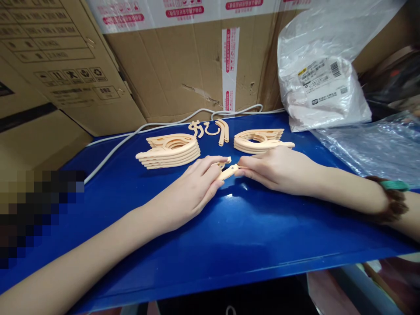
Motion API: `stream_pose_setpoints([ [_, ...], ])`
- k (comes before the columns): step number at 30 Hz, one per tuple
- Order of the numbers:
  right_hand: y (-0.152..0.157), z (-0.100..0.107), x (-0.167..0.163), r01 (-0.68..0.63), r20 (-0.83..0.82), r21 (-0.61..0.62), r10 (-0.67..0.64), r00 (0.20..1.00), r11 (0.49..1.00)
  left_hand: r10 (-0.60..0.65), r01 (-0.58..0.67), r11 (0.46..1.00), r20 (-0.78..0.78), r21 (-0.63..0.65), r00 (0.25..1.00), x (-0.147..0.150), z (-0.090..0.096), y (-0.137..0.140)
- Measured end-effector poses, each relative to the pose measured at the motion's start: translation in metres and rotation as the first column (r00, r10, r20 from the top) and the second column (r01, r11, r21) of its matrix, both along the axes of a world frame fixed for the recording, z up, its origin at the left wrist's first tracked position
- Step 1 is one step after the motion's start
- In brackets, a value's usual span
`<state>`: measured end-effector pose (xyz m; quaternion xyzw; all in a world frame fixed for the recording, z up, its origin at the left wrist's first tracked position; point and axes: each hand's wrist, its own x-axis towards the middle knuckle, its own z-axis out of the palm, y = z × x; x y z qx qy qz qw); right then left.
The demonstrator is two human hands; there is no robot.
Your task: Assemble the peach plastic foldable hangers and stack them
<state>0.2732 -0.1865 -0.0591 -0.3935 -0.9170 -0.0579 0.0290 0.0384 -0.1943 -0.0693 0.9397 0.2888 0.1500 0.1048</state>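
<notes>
My left hand (190, 192) is closed, its thumb and fingers pinching a cream plastic hanger piece (229, 173) low over the blue table. My right hand (278, 169) is closed too, fingertips at the right end of that piece. Part of the piece is hidden by my fingers, so I cannot tell whether it is one part or two. Beyond my left hand lies a stack of cream hanger arms (170, 151). A second stack of hanger arms (259, 142) sits just behind my right hand. Between the stacks are hook parts (211, 129) and curved strips (223, 131).
A large cardboard box (183, 65) stands along the back, another carton (65, 65) at the left. A white cable (141, 129) runs along the rear of the blue table (210, 249). At right are a white plastic parcel bag (324, 87) and clear plastic wrap (370, 144).
</notes>
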Motion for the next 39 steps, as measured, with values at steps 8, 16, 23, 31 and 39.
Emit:
stream_pose_setpoints([
  [8, -0.0009, 0.0006, -0.0006, -0.003, -0.004, -0.003, 0.003, 1.0, 1.0, -0.007, 0.007, 1.0, 0.002, -0.017, 1.0, -0.0018, -0.0002, 0.0001],
  [16, -0.0012, 0.0004, 0.0008, -0.024, 0.007, 0.021, 0.024, 1.0, 1.0, -0.014, 0.014, 1.0, 0.008, -0.021, 1.0, -0.0027, 0.0003, 0.0023],
  [23, 0.0001, -0.0023, -0.002, -0.037, -0.158, -0.086, 0.023, 0.987, 0.996, -0.011, 0.011, 1.0, -0.004, -0.022, 1.0, -0.0023, 0.0003, 0.0022],
  [31, -0.0004, -0.0035, -0.0009, -0.035, -0.077, -0.006, 0.035, 0.996, 0.999, -0.015, 0.015, 1.0, -0.007, -0.025, 1.0, -0.0029, 0.0005, 0.0022],
  [39, 0.0028, -0.006, 0.0025, -0.091, -0.08, 0.057, 0.096, 0.992, 0.994, -0.018, 0.018, 0.999, 0.005, -0.028, 1.0, -0.0028, 0.0002, 0.0024],
])
